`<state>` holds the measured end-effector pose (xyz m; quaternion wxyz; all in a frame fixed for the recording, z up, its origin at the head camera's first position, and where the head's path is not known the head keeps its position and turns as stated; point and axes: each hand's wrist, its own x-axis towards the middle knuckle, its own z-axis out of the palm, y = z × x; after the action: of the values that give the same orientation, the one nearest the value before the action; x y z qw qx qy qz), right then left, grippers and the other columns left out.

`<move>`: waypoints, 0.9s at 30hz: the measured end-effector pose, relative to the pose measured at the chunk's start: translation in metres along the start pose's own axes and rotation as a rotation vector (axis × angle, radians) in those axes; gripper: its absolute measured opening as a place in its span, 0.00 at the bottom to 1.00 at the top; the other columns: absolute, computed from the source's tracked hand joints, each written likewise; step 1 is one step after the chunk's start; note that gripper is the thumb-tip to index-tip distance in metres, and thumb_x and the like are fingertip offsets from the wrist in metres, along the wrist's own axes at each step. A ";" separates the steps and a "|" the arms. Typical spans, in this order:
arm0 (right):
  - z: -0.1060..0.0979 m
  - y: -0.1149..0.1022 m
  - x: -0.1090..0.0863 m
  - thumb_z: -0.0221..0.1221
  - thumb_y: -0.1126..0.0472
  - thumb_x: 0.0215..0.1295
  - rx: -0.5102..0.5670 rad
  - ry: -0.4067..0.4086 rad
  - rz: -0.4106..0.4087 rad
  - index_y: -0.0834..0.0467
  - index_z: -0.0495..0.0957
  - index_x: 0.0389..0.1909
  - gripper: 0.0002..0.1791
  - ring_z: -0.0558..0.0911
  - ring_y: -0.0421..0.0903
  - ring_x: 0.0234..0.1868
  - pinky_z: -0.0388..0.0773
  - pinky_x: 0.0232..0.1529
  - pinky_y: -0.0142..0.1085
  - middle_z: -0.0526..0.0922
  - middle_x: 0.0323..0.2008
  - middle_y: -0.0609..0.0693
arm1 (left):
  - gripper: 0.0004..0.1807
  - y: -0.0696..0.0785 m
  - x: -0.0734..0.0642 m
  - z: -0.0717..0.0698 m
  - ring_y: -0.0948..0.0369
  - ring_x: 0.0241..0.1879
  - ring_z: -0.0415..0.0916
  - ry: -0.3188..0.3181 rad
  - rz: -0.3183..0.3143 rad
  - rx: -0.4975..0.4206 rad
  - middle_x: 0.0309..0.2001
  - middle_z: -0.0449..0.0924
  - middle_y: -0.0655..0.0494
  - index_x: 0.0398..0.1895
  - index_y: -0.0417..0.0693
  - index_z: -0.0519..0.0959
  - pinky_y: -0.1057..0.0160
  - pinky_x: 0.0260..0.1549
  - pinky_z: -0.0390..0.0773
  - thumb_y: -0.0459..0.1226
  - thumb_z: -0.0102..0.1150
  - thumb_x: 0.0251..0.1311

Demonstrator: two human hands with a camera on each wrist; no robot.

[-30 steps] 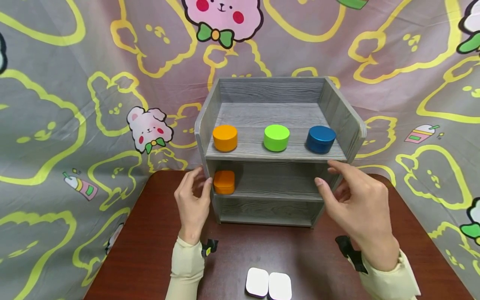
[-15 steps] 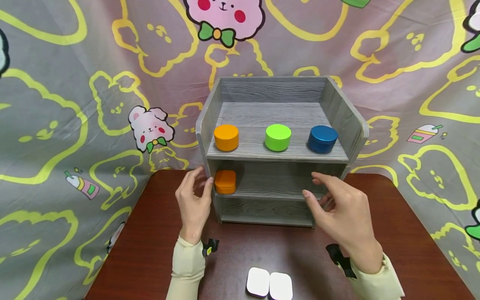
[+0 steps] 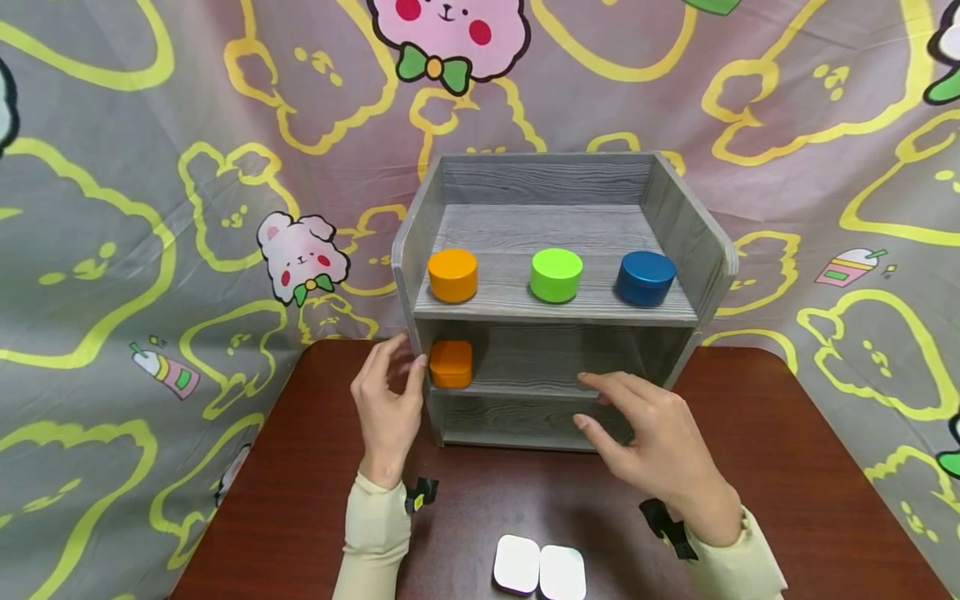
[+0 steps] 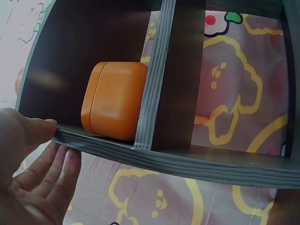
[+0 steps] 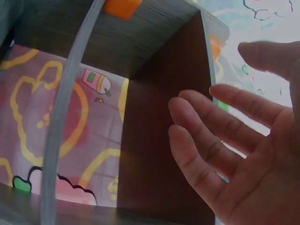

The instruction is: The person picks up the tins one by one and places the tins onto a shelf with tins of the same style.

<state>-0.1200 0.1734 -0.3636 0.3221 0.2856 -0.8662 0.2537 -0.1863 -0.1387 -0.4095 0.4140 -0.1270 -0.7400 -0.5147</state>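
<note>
A grey wood-grain shelf (image 3: 540, 232) stands on the table. My left hand (image 3: 386, 408) holds the front edge of its left side panel, with the thumb on the inner side and the fingers outside. Just inside from that thumb, an orange rounded-square box (image 4: 117, 98) sits at the left end of the middle level. My right hand (image 3: 648, 437) is in front of the shelf's lower right part, fingers apart and holding nothing. On the top level stand an orange round tin (image 3: 453, 277), a lime green tin (image 3: 556, 276) and a blue tin (image 3: 645, 279).
Two white rounded-square pieces (image 3: 517, 565) lie side by side near the table's front edge. The brown table (image 3: 292, 500) extends to both sides of the shelf. A patterned cloth (image 3: 225, 192) hangs behind and around it.
My right hand has moved left and down from the shelf's right side panel to its lower front. The left hand keeps its place on the left panel.
</note>
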 end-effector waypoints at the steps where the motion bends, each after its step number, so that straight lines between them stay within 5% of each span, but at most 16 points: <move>1: 0.001 0.000 -0.001 0.76 0.61 0.52 0.014 -0.013 -0.001 0.56 0.85 0.55 0.27 0.89 0.43 0.39 0.88 0.36 0.43 0.91 0.46 0.48 | 0.17 0.000 0.000 0.000 0.53 0.43 0.86 -0.001 -0.001 -0.001 0.44 0.86 0.44 0.54 0.38 0.84 0.77 0.44 0.85 0.27 0.70 0.62; 11: 0.013 0.006 -0.006 0.76 0.62 0.53 0.105 -0.065 -0.053 0.53 0.85 0.56 0.26 0.89 0.43 0.47 0.87 0.46 0.43 0.90 0.49 0.46 | 0.18 0.000 0.000 0.001 0.54 0.42 0.86 0.012 0.005 -0.002 0.44 0.87 0.43 0.54 0.38 0.84 0.78 0.44 0.85 0.24 0.70 0.60; 20: 0.027 0.007 -0.012 0.74 0.59 0.57 0.132 -0.165 -0.106 0.50 0.83 0.58 0.26 0.84 0.35 0.40 0.86 0.37 0.37 0.87 0.45 0.41 | 0.18 0.000 0.000 0.000 0.54 0.42 0.86 0.005 -0.002 0.004 0.44 0.87 0.44 0.54 0.38 0.84 0.77 0.44 0.85 0.25 0.70 0.60; 27: 0.036 0.008 -0.015 0.74 0.56 0.60 0.170 -0.250 -0.131 0.51 0.83 0.60 0.25 0.87 0.37 0.46 0.88 0.44 0.39 0.88 0.50 0.44 | 0.17 0.000 -0.001 0.000 0.54 0.42 0.86 0.000 -0.006 0.005 0.44 0.86 0.44 0.54 0.38 0.84 0.77 0.44 0.85 0.27 0.70 0.62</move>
<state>-0.1304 0.1613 -0.3995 0.2022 0.3970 -0.8545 0.2672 -0.1857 -0.1383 -0.4098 0.4128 -0.1237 -0.7417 -0.5140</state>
